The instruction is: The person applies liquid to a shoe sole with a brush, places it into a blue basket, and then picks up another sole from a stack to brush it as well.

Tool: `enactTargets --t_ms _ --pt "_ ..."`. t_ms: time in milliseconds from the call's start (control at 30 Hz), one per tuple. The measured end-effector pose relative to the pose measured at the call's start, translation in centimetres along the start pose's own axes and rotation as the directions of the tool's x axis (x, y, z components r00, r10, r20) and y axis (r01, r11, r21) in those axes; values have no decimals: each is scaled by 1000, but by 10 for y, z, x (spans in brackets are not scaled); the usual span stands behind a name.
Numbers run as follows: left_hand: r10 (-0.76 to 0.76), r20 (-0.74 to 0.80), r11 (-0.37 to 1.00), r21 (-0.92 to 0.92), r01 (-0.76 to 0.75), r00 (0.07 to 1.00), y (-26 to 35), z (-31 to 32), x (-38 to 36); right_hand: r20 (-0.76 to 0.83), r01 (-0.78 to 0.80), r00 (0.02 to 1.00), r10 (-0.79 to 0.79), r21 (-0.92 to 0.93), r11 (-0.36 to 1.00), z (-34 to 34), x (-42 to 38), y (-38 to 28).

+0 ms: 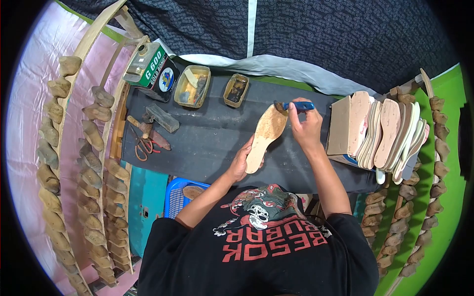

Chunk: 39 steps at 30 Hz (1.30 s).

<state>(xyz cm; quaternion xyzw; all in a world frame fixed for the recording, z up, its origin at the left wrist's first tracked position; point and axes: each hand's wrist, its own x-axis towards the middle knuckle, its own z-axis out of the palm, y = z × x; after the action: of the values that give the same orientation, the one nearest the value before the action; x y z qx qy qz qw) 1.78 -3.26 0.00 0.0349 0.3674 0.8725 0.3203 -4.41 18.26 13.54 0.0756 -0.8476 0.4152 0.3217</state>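
Observation:
My left hand [240,162] is closed around the heel end of a tan shoe insole [258,146], holding it tilted above the dark table. The insole's wide front part looks browner and wet or stained, while the heel is paler. In my right hand [307,127] is a blue-handled brush [302,105], gripped between thumb and fingers. Its dark bristles touch the insole's toe end, near the right edge. Behind the insole stands a small tub [236,90] with dark residue inside.
A can [151,69] and a larger tub [192,86] stand at the back left. Scissors [142,147], a hammer [143,126] and a grey block [163,117] lie on the left. Stacked insoles [387,130] fill the right end. Racks of shoe lasts [91,170] flank the table [207,143].

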Motion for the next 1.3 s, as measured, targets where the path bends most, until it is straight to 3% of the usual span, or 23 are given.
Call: enactTargets --t_ms 267,567,967,1067,1100,1300 --pt "54 -80 996 -65 -59 995 9 -18 -14 18 -61 998 62 -23 998 9 10 16" --pt "86 -177 962 -241 -128 980 0 -53 -44 153 -158 978 138 125 980 102 38 21" --pt "152 -236 900 -368 -233 960 5 -60 -62 429 -190 879 208 -86 978 175 39 48" --pt "183 -228 910 -329 -253 956 9 -62 -62 351 -176 919 180 -45 983 174 38 52" --pt "187 -238 912 -319 -259 953 11 -61 -62 342 -266 901 267 -51 963 169 42 43" --pt "197 -192 924 -291 -248 961 14 -63 -53 268 -245 930 250 -50 968 157 54 55"
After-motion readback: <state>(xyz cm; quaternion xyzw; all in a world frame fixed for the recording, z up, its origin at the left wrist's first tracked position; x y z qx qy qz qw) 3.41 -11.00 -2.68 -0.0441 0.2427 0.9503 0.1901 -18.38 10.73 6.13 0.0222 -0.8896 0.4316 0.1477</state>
